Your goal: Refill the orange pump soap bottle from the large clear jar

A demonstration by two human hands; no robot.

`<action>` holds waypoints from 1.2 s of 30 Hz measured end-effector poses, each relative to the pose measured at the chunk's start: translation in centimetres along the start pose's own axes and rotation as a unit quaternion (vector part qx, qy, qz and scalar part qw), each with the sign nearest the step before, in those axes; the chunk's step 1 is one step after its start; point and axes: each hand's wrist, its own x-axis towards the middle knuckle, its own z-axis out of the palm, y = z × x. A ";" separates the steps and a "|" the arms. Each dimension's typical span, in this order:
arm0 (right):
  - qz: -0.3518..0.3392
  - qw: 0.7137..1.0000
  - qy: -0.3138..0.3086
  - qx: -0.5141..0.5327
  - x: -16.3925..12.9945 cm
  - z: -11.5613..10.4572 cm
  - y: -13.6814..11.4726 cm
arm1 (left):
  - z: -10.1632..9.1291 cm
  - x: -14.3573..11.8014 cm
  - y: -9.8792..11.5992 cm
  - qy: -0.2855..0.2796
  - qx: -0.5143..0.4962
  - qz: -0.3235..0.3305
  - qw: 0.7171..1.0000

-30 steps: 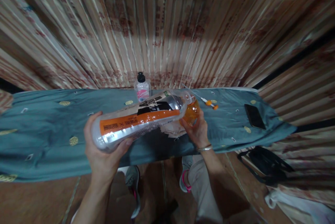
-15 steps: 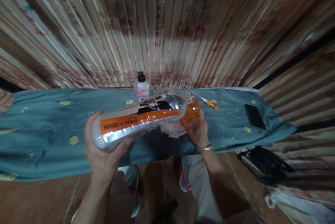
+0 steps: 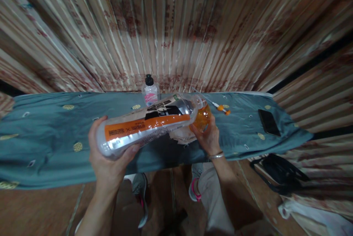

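Step in hand, as judged: pouring. Left hand clamps the base of one large labelled bottle, tipped over the blue-clothed table; its mouth meets one orange-filled container, gripped by right hand. Next calls for steady tilt. Also: one small pump bottle, one phone.

Relative to the tilted bottle, the left hand cups its base from below, fingers curled up both sides, while the right hand, wrist bent, grips beneath its neck end.
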 end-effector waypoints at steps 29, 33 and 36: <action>-0.009 1.000 0.001 0.003 0.0 0.0 0.1 | 0.1 0.0 0.1 -0.005 -0.008 0.012 1.000; -0.005 1.000 0.003 0.002 0.0 -0.1 0.0 | 0.1 0.1 0.0 -0.003 -0.006 0.015 1.000; -0.001 1.000 0.002 0.002 0.0 -0.1 -0.1 | 0.1 0.0 -0.1 -0.001 -0.007 0.017 1.000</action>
